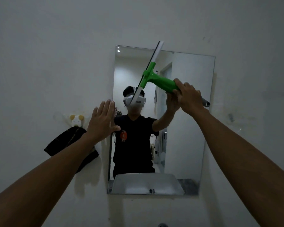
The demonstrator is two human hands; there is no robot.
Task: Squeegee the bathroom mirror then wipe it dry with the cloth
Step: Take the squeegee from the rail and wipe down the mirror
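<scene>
A frameless rectangular mirror [188, 122] hangs on the white wall ahead of me. My right hand [189, 97] grips the handle of a green squeegee [161, 82]. Its white blade slants steeply across the mirror's upper left part, with the top end past the mirror's upper edge. My left hand [102, 120] is flat, fingers spread, against the wall at the mirror's left edge, holding nothing. A dark cloth [62, 143] hangs from a hook left of the mirror, partly hidden behind my left forearm.
A small white and yellow wall hook [76, 120] holds the cloth. The mirror reflects a person in a black shirt, a white sink basin and a doorway. A dark tap top [162, 225] shows at the bottom edge.
</scene>
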